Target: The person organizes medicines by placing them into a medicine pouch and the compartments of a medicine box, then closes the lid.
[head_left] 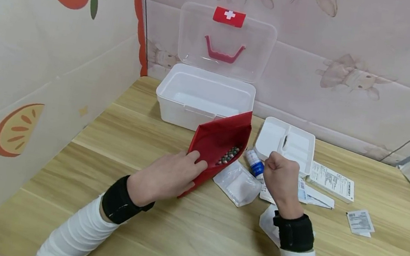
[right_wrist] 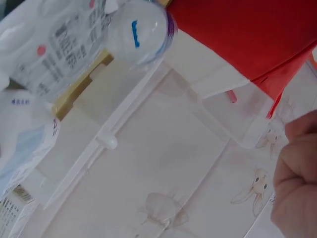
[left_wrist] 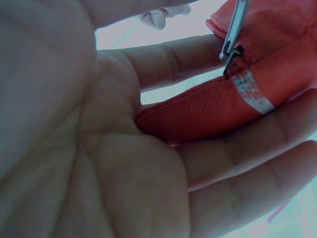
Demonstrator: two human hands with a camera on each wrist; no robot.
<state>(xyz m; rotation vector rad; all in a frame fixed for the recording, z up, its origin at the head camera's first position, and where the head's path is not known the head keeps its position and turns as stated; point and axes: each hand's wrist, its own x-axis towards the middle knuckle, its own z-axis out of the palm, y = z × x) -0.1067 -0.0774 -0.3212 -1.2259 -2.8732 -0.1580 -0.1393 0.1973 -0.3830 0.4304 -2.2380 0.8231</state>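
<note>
A red zip pouch (head_left: 211,142) stands tilted with its mouth gaping, and small round speckled pieces (head_left: 229,155) show inside. My left hand (head_left: 167,175) holds the pouch by its near edge. In the left wrist view the red fabric (left_wrist: 198,114) runs between the fingers, close to a metal zip pull (left_wrist: 235,29). To the right, my right hand (head_left: 282,177) is curled into a fist in front of a white divided tray (head_left: 270,136). Nothing shows sticking out of the fist (right_wrist: 302,173) in the right wrist view. A blue-and-white bottle (head_left: 255,162) lies just left of that hand.
A translucent box (head_left: 175,113) with its lid (head_left: 191,26) raised stands behind the pouch. Clear-wrapped packs (head_left: 238,186) lie between the hands. A printed carton (head_left: 332,181) and small sachets (head_left: 360,221) are at right. Patterned walls border the left and back.
</note>
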